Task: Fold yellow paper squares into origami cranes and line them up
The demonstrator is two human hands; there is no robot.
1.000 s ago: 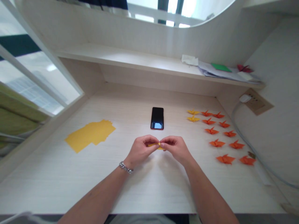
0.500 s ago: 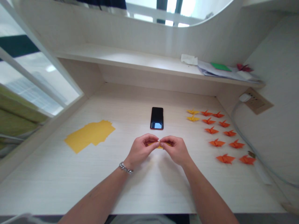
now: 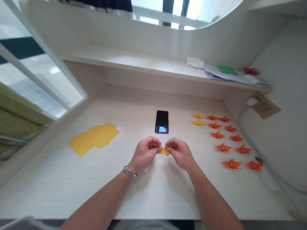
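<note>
A small folded piece of yellow paper (image 3: 164,150) sits between my two hands just above the pale wooden desk (image 3: 148,191). My left hand (image 3: 145,153), with a metal bracelet at the wrist, pinches its left end. My right hand (image 3: 179,152) pinches its right end. Both hands have the fingers curled in, and most of the paper is hidden by them.
A black phone (image 3: 161,121) lies flat just beyond my hands. Several yellow paper sheets (image 3: 93,138) are stacked at the left. Two yellow folded cranes (image 3: 198,118) and several orange ones (image 3: 227,140) are laid in rows at the right. A shelf (image 3: 144,64) with papers (image 3: 225,73) runs along the back; a cable (image 3: 259,150) trails from a wall socket (image 3: 262,103).
My hands have drawn slightly apart along the yellow paper, so a little more of it shows between the fingertips. Everything else on the desk stays put.
</note>
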